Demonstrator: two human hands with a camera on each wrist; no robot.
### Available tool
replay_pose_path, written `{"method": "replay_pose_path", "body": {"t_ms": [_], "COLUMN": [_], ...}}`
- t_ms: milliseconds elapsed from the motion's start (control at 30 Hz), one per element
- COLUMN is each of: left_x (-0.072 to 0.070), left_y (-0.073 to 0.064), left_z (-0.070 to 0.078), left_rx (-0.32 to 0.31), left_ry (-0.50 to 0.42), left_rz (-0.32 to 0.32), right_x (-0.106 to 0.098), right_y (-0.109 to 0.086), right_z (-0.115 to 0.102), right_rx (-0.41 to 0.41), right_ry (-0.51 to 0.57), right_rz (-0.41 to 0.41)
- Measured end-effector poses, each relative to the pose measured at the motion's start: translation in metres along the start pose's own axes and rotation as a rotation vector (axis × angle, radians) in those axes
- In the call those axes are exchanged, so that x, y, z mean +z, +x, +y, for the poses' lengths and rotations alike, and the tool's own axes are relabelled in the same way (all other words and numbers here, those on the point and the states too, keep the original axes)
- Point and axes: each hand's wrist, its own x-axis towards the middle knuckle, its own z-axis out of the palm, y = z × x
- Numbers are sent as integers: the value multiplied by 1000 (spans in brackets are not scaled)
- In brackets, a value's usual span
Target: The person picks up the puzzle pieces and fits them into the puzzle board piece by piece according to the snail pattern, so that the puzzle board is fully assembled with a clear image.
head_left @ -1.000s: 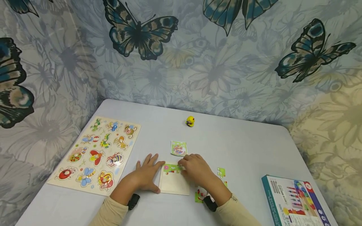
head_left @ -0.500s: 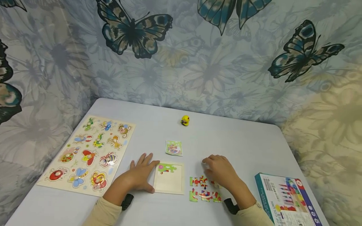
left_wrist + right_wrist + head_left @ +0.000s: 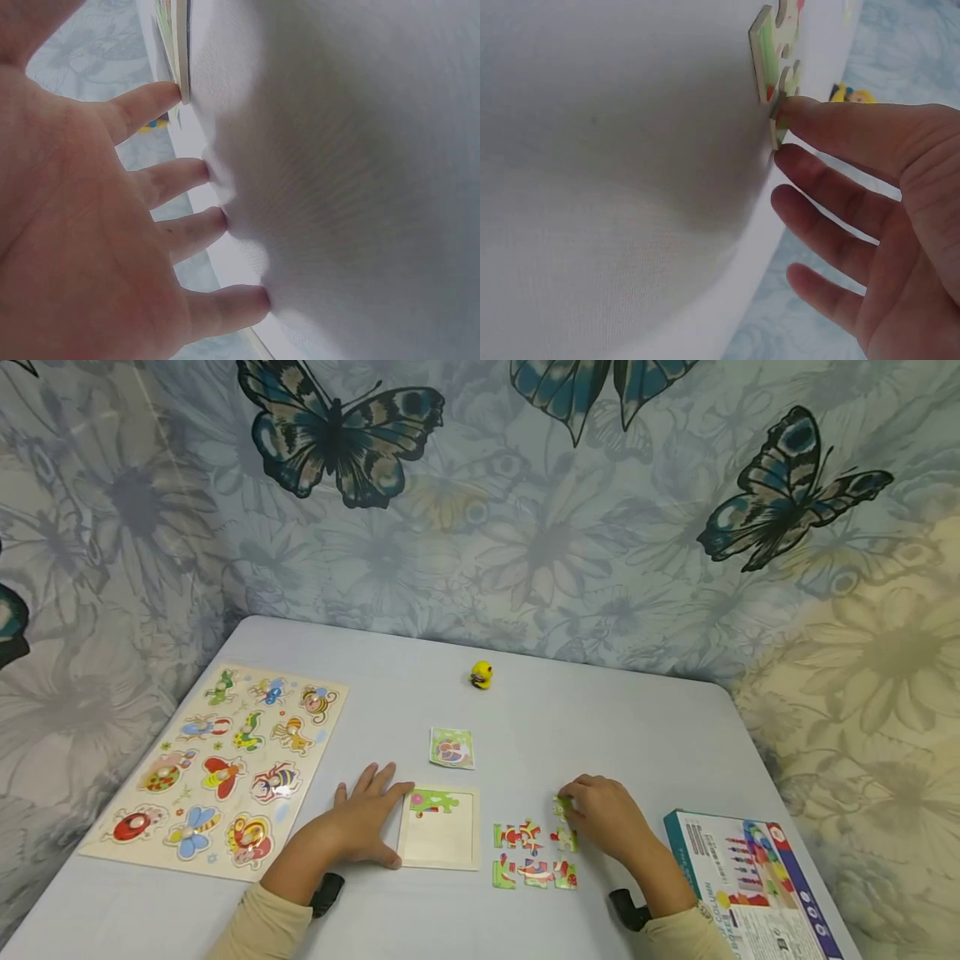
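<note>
My left hand (image 3: 360, 822) spreads its fingers beside the wooden puzzle board (image 3: 438, 847), with index finger and thumb at its left edge. The left wrist view shows the index fingertip (image 3: 171, 93) against the board's rim and the other fingertips on the white cloth. Green joined puzzle pieces (image 3: 435, 801) lie in the board's top left corner. To the right, my right hand (image 3: 611, 817) pinches a green puzzle piece (image 3: 775, 133) between thumb and index finger, at the tabletop. More loose puzzle pieces (image 3: 536, 872) lie in rows between the board and this hand.
A small picture card (image 3: 452, 749) lies behind the board, and a yellow toy duck (image 3: 481, 675) stands farther back. A large insect puzzle board (image 3: 217, 768) covers the table's left side. At the right front lies a flat printed box (image 3: 750, 877).
My right hand has left the puzzle board and moved right to the green loose piece, uncovering the rows of pieces. The left hand keeps its place at the board's edge. The head view has shifted slightly.
</note>
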Motion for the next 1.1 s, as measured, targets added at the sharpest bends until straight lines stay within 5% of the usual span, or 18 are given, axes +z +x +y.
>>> {"method": "replay_pose_path", "body": {"t_ms": [833,1100], "left_x": [0,0], "left_y": [0,1], "left_z": [-1,0], "left_rx": [-6,-9], "left_ry": [-5,0], "left_rz": [-2,-3], "right_x": [-5,-7], "right_y": [7,26], "right_z": [-8,-43], "right_rx": [38,-83], "right_ry": [60,63], "right_rz": [-47,-7]}}
